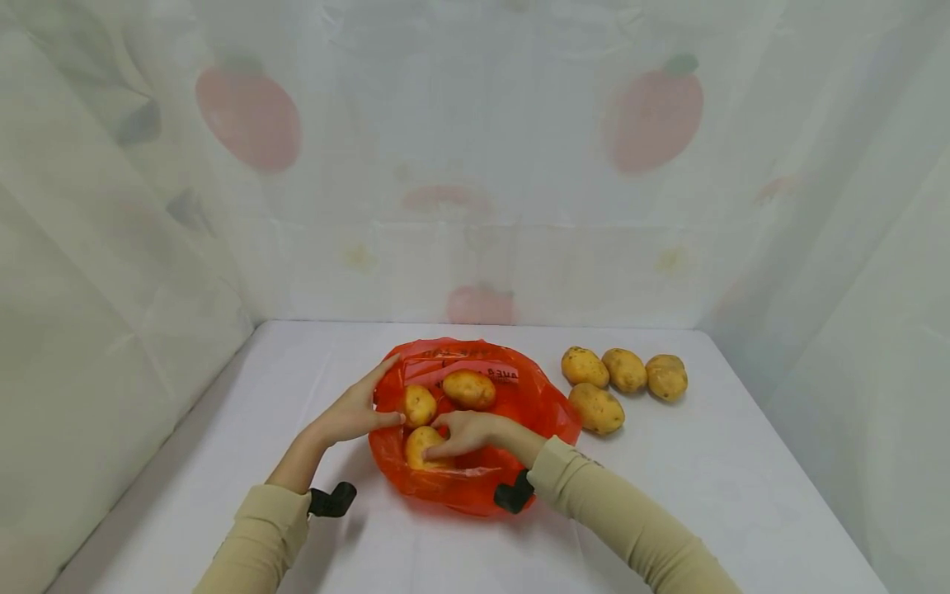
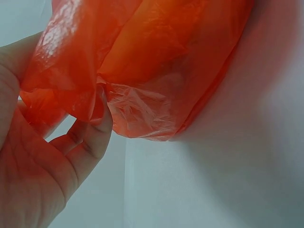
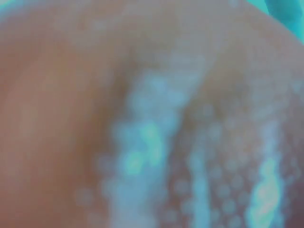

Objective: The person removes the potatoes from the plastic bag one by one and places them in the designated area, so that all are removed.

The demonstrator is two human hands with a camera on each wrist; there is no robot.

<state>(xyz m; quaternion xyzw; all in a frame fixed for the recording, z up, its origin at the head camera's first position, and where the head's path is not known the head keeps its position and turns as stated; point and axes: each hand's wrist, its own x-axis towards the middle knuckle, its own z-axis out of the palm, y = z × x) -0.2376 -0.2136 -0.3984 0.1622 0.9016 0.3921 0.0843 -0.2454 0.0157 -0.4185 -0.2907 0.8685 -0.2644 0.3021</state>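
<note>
A red plastic bag (image 1: pixel 534 404) sits mouth-up and spread open at the middle of the white table (image 1: pixel 742 495). Two lines of dark lettering run across its far inner wall; they appear reversed through the film, and are too small and creased to read with certainty. The left hand (image 1: pixel 355 414) is at the bag's left rim, thumb apart from the fingers on the inner side; in the left wrist view its fingers are bent and pinch a fold of the film. The right hand (image 1: pixel 469 432) reaches inside from the right, its thumb and fingers partly spread and curved round the near potato (image 1: pixel 417 446); the right wrist view is too blurred to show more of the grip. Also inside are the left potato (image 1: pixel 419 406), close beyond the gripped one, and the far potato (image 1: pixel 469 389), to its right. Four loose potatoes (image 1: pixel 624 370) lie on the table to the right of the bag, three in a far row and one nearer, just beside the bag's right edge. Their skins carry no readable label.
</note>
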